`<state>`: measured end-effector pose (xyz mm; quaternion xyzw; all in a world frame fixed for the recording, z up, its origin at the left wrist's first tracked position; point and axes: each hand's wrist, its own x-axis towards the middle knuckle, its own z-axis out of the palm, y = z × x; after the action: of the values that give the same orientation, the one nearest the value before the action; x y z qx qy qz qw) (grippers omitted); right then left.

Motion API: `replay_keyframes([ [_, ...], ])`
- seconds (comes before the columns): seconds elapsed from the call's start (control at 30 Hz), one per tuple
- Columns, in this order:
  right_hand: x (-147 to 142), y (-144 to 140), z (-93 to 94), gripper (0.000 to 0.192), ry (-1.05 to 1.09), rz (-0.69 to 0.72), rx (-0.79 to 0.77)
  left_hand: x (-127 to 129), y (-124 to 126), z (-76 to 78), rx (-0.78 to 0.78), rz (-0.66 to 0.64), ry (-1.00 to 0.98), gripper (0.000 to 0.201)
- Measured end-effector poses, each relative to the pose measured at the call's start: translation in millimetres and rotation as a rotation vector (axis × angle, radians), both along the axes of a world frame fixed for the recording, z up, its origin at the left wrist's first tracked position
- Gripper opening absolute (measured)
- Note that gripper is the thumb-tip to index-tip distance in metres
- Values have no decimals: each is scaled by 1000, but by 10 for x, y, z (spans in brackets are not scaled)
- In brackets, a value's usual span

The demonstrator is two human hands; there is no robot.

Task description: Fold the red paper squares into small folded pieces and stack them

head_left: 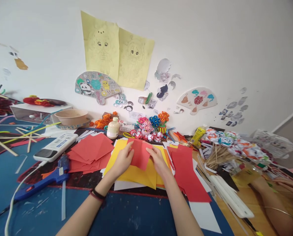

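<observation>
My left hand [123, 159] and my right hand [157, 158] hold a square of red paper [139, 155] between them, one at each side edge. The sheet is raised a little over the stack of yellow paper [146, 178]. Thumbs lie on the front of the square and the other fingers are mostly hidden behind it. To the left lies a loose pile of red paper squares [93, 150]. On the right are longer red paper sheets [185, 173], with white paper [205, 218] under them.
A blue hot glue gun [45, 182] and a white power strip [56, 147] with its cable lie left. A glue bottle [113, 128] and pipe-cleaner flowers [155, 121] stand behind. Another person's arm [269, 200] reaches in at right, near wooden sticks [220, 157].
</observation>
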<state>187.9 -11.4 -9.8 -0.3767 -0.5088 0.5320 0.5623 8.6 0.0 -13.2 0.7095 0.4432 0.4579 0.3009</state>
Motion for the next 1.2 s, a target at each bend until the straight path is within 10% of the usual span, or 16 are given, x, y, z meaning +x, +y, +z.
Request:
replay_keyframes([
  [0.23, -34, 23, -59, 44, 29, 33, -101, -74, -17, 75, 271, 254, 171, 38],
  [0.37, -46, 42, -93, 44, 60, -78, -90, -3, -108, 114, 444, 187, 443, 34],
  [0.73, -78, 16, -3, 40, -213, -300, 187, 44, -100, 99, 261, 131, 335, 28],
  [0.93, -91, 33, -37, 23, -261, -189, 185, 52, -103, 117, 153, 0, 239, 33],
  [1.2, 167, 71, -36, 18, -279, -504, 124, -50, -122, 225, 130, -140, 234, 34],
])
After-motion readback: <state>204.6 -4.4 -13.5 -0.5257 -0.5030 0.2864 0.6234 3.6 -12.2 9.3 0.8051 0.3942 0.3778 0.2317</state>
